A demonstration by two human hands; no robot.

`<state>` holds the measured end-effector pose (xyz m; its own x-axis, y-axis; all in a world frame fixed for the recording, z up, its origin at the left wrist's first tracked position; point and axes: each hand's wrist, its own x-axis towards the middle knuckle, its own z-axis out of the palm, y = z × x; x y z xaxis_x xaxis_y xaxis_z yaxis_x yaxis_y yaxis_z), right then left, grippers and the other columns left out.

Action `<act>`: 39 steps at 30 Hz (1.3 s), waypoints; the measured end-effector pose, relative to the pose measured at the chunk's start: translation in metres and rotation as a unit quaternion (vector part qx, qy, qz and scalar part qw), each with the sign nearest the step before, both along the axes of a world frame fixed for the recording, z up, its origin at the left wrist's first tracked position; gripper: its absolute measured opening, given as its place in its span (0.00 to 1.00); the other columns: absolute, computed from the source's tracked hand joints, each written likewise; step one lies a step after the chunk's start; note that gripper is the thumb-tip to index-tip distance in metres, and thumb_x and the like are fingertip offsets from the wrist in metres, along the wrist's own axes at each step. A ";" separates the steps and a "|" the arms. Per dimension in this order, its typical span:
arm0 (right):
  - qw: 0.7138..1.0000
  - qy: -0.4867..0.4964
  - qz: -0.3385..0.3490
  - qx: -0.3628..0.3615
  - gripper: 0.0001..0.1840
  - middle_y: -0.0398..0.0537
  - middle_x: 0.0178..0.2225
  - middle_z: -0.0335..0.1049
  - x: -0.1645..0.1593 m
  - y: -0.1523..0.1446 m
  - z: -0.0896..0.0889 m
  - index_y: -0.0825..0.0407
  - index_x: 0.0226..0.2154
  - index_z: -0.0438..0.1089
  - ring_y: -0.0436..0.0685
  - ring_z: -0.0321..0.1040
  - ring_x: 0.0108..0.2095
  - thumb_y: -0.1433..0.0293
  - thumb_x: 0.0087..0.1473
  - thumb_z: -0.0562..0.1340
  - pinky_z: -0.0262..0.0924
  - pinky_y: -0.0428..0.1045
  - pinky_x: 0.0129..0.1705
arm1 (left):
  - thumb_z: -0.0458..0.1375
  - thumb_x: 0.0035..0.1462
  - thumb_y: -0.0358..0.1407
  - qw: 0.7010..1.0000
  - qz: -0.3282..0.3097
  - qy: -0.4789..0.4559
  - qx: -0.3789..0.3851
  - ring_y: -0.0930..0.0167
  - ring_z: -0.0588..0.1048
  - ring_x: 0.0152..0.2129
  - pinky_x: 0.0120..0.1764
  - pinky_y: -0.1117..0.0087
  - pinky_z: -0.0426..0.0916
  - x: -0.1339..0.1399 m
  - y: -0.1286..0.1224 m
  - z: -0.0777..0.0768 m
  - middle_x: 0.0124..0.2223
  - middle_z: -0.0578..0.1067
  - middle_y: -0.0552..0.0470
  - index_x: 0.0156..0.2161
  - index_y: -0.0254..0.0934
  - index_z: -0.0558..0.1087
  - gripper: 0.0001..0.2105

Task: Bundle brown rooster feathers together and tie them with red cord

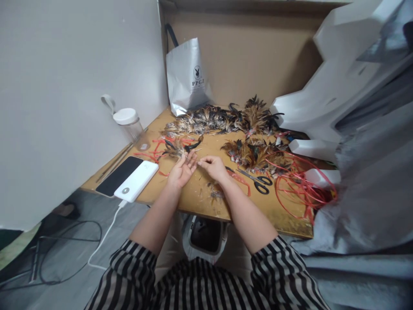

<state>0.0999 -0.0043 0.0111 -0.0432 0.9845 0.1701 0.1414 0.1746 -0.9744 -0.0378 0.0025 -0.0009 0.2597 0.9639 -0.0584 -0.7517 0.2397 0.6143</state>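
My left hand (183, 171), palm turned up, grips a small bunch of brown and black feathers (176, 148) by its quill ends. Close beside it on the right is my right hand (212, 167), its thumb and forefinger pinched together. Whatever lies in that pinch is too small to make out. Black-handled scissors (260, 182) lie on the table to the right of my right hand. Loose bits of feather (215, 191) are scattered on the wood below the hands. Strips of red plastic twine (158, 148) lie behind and left of my left hand.
Feather bunches (206, 119) line the back of the wooden table (193, 202), with another pile (254, 155) nearer. Tangled red twine (298, 193) sits at right. A phone (120, 174), white power bank (137, 181) and lidded jar (129, 122) stand left; a silver bag (185, 77) stands behind.
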 end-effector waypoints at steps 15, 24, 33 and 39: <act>0.998 0.046 -0.036 0.005 0.11 0.45 0.25 0.70 -0.001 -0.001 0.006 0.53 0.24 0.70 0.51 0.63 0.26 0.63 0.39 0.62 0.57 0.46 0.32 | 0.57 0.49 0.32 0.995 0.030 0.090 -0.019 0.74 0.73 0.30 0.35 0.74 0.65 0.012 -0.004 -0.003 0.33 0.75 0.48 0.33 0.33 0.70 0.05; 0.996 -0.054 -0.043 0.054 0.06 0.43 0.23 0.66 -0.001 0.003 -0.004 0.52 0.23 0.68 0.50 0.61 0.24 0.66 0.39 0.61 0.56 0.47 0.30 | 0.61 0.44 0.34 0.988 0.043 0.149 0.010 0.76 0.72 0.22 0.26 0.77 0.64 0.018 -0.007 -0.001 0.26 0.74 0.50 0.28 0.31 0.70 0.08; 1.000 -0.015 -0.003 0.006 0.08 0.41 0.21 0.65 -0.001 0.002 -0.001 0.53 0.23 0.66 0.49 0.60 0.23 0.67 0.36 0.63 0.56 0.47 0.29 | 0.62 0.42 0.36 0.979 0.049 0.195 0.039 0.78 0.68 0.19 0.26 0.76 0.63 0.018 -0.007 -0.005 0.23 0.72 0.51 0.25 0.30 0.70 0.09; 0.997 0.050 0.033 -0.042 0.11 0.43 0.22 0.68 0.004 0.000 0.009 0.55 0.24 0.67 0.48 0.62 0.24 0.66 0.36 0.63 0.58 0.46 0.32 | 0.61 0.43 0.36 0.971 0.070 0.223 0.056 0.78 0.68 0.18 0.25 0.76 0.62 0.017 -0.004 -0.012 0.22 0.71 0.51 0.25 0.30 0.70 0.09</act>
<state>0.1042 -0.0040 0.0200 -0.0952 0.9910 0.0945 0.0329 0.0980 -0.9946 -0.0208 -0.0013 -0.0125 0.0985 0.9947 -0.0280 -0.4259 0.0676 0.9022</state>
